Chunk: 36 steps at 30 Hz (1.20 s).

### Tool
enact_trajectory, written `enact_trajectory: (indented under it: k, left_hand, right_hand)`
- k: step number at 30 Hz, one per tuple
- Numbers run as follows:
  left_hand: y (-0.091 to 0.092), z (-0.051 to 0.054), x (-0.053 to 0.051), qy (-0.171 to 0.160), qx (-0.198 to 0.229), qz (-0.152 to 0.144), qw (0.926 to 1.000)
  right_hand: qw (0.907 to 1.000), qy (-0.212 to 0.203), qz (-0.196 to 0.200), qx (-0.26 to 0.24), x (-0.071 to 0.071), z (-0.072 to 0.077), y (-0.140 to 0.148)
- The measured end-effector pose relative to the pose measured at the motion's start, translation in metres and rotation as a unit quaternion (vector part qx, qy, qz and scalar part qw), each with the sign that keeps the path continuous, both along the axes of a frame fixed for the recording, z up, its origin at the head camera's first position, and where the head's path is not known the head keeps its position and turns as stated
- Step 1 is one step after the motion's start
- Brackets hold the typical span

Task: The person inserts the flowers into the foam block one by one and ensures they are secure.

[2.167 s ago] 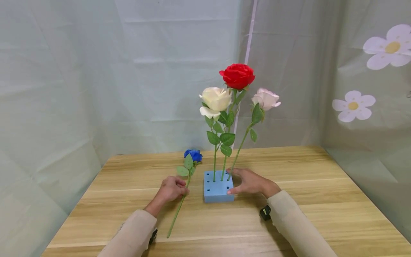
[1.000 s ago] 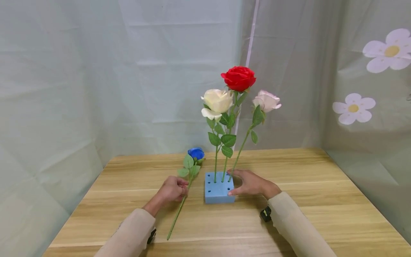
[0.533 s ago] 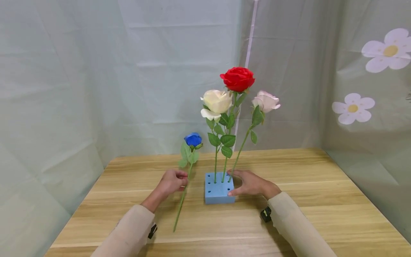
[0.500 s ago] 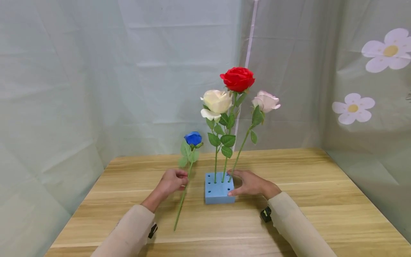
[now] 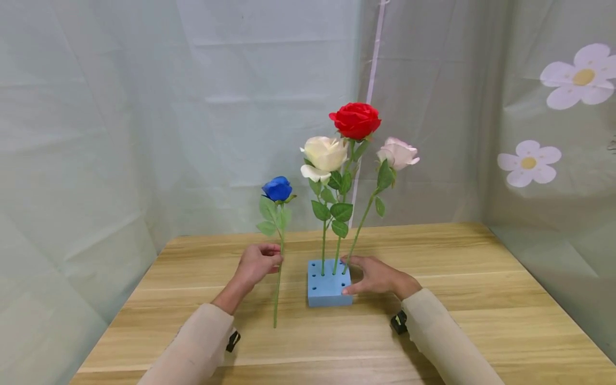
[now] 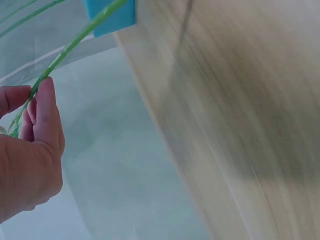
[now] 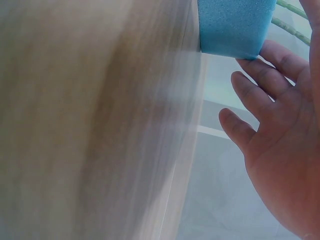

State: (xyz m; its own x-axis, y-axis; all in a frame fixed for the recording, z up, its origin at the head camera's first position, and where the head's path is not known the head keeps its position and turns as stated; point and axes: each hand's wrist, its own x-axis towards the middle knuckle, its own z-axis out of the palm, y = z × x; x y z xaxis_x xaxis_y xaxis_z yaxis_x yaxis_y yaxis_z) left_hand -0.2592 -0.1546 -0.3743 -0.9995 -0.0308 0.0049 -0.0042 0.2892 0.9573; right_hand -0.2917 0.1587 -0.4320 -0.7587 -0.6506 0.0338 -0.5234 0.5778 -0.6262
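In the head view my left hand (image 5: 260, 263) pinches the green stem of a blue rose (image 5: 277, 189) between thumb and fingers. The rose stands nearly upright, its lower end above the table. The left wrist view shows the same pinch on the stem (image 6: 75, 42). My right hand (image 5: 377, 275) holds the right side of a light blue foam block (image 5: 327, 294), thumb at the front and fingers at the back. Up close, its fingertips touch the block (image 7: 232, 30). A white rose (image 5: 323, 155), a red rose (image 5: 356, 121) and a pink rose (image 5: 398, 153) stand in the block's holes.
Several open holes show in the block's top, mostly along its left and right sides. The wooden table (image 5: 433, 331) reaches back to a pale curtain (image 5: 264, 107). Another curtain with printed flowers (image 5: 528, 162) hangs on the right.
My left hand has lifted the blue rose off the table and tipped it from lying slanted to nearly upright. My right hand has stayed at the foam block.
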Motion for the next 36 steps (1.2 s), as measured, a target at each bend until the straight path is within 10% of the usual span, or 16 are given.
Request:
enact_trajectory:
  k: [36]
  left_hand:
    - [0.022,0.035,-0.01,0.072,0.045,0.022,0.9961]
  right_hand:
    - [1.0,-0.004,-0.004,0.001,0.001,0.001,0.0]
